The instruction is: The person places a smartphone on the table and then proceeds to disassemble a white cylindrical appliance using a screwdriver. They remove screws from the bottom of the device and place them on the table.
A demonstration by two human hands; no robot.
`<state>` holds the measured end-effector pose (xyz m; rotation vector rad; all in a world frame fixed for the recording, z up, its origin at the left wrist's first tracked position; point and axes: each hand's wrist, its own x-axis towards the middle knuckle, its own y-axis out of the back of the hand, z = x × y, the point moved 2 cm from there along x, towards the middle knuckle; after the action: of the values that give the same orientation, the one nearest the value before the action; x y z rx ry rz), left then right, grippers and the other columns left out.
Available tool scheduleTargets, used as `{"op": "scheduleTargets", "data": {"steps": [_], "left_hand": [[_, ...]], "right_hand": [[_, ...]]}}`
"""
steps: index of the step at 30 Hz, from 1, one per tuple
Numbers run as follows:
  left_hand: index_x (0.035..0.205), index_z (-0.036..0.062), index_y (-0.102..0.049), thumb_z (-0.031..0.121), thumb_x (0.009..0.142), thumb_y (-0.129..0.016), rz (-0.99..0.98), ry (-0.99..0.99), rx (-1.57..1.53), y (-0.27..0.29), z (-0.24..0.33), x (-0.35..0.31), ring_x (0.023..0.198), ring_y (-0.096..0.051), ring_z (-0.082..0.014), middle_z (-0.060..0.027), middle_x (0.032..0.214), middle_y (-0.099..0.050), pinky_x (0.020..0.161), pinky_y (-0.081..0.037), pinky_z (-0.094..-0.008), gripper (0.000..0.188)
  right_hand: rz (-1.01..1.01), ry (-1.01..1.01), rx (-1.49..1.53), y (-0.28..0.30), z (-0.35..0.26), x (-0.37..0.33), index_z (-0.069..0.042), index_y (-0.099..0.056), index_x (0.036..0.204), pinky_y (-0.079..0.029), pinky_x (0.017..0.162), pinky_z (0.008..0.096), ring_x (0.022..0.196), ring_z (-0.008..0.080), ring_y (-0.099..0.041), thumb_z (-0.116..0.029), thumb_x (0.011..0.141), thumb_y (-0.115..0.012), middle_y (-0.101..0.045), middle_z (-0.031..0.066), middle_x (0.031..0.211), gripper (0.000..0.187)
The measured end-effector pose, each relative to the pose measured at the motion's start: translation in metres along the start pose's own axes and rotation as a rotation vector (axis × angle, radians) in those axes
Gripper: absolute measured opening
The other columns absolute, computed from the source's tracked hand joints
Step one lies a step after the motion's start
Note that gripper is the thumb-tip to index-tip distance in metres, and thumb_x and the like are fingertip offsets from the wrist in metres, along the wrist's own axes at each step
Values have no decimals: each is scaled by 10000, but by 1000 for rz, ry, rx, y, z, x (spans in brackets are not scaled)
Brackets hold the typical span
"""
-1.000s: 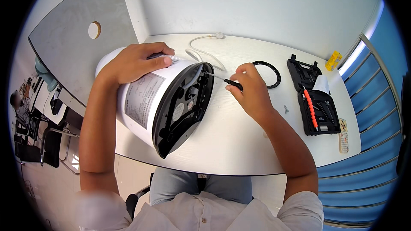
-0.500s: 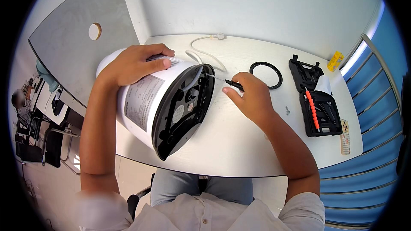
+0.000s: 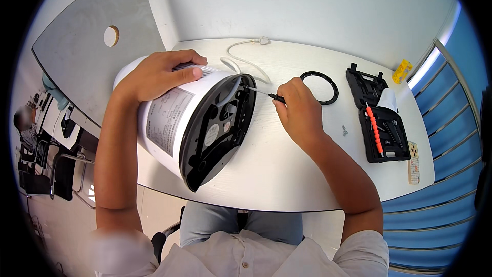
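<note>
A white cylindrical appliance point(image 3: 166, 123) with a printed label lies tilted on its side, its black underside point(image 3: 218, 131) facing right. My left hand point(image 3: 156, 77) grips the white body from above, fingers and thumb spread over the vented part. In my right hand point(image 3: 301, 106) is a screwdriver point(image 3: 274, 96), pinched by its black handle. Its thin metal shaft reaches left to the upper rim of the black underside; the exact seat of the tip is too small to make out. A pale power cord point(image 3: 237, 57) runs from behind the appliance to a plug.
Beyond my right hand lies a black ring point(image 3: 334, 91) on the white table point(image 3: 287, 174). Several small screws point(image 3: 344, 131) are nearby. Farther right are an open black tool case point(image 3: 389, 138), a remote control point(image 3: 413, 161) and a yellow box point(image 3: 402, 72). Metal railings point(image 3: 451, 118) border the right side.
My right thumb, which stood away from the screwdriver handle, is now closed against it, and the hand has turned. My left hand and the appliance stay nearly in place.
</note>
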<state>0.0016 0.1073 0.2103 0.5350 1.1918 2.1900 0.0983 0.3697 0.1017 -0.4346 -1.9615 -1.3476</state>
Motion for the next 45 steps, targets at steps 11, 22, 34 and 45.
{"op": "scheduleTargets", "data": {"steps": [11, 22, 34, 45], "left_hand": [[1186, 10, -614, 492, 837, -618, 8, 12, -11, -1, 0, -2, 1060, -591, -234, -147, 1192, -636, 948, -430, -332, 595], [1179, -2, -613, 537, 820, -623, 16, -10, 4, 0, -1, -3, 1078, -590, -253, -158, 1198, -634, 962, -425, -344, 647], [1174, 9, -622, 535, 817, -619, 26, -7, -7, -1, 2, -5, 1079, -590, -251, -146, 1192, -639, 961, -424, -344, 636], [1166, 73, -649, 601, 802, -587, 68, -34, 47, -2, 1, -5, 996, -627, -282, -144, 1132, -663, 886, -466, -348, 645]], "right_hand": [[-6, -34, 104, -5, 4, -1, -57, -575, 913, -466, 703, 354, 811, 254, -548, -145, 815, -713, -521, 72, 838, 191], [53, 52, 23, -3, 0, 1, -83, -561, 835, -408, 640, 342, 776, 214, -500, -131, 711, -782, -504, 32, 851, 258], [-49, -154, 87, -9, 0, -2, -81, -494, 866, -446, 547, 348, 626, 247, -604, -189, 789, -749, -605, 55, 699, 288], [-178, -293, 291, -10, 5, -2, -82, -456, 890, -422, 529, 334, 609, 214, -601, -174, 838, -701, -595, 59, 690, 267]]}}
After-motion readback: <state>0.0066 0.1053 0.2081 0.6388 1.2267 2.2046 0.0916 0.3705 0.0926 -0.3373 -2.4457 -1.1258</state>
